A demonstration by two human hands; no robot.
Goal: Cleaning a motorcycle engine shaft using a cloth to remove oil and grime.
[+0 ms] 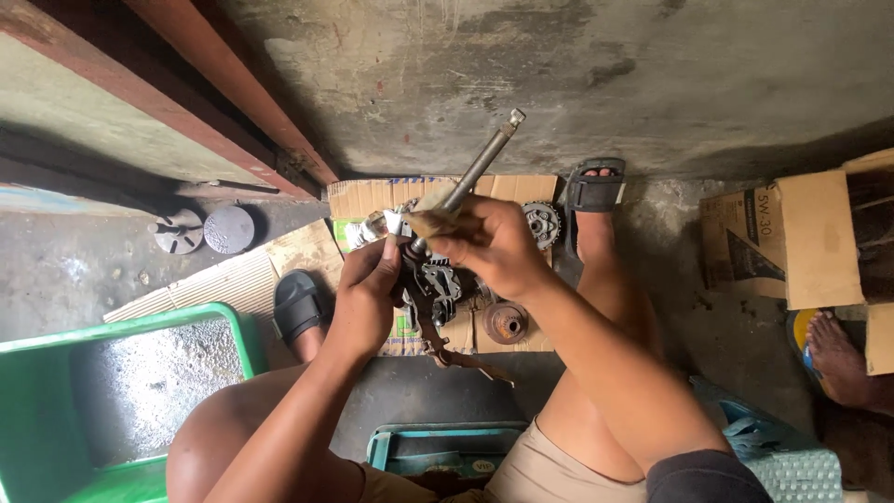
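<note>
Right hand: fingers closed around the lower end of the steel rod, with a scrap of tan rag pinched against it.
Left hand: fingers wrapped around the left side of the dark engine part, thumb up near the rod's foot.
Rod axis: runs from the part up and away to the right, free tip pointing toward the concrete wall.
Rod to fingers: lower end sits in the part, directly between the 2 hands; the right hand is nearer the shaft, the left is nearer the casting.
Part position: held above the flattened cardboard on the floor, between the person's 2 sandalled feet.
Nearby: a toothed gear just beyond the right hand; a rusty round hub below it; a green crate at the left knee.
</note>
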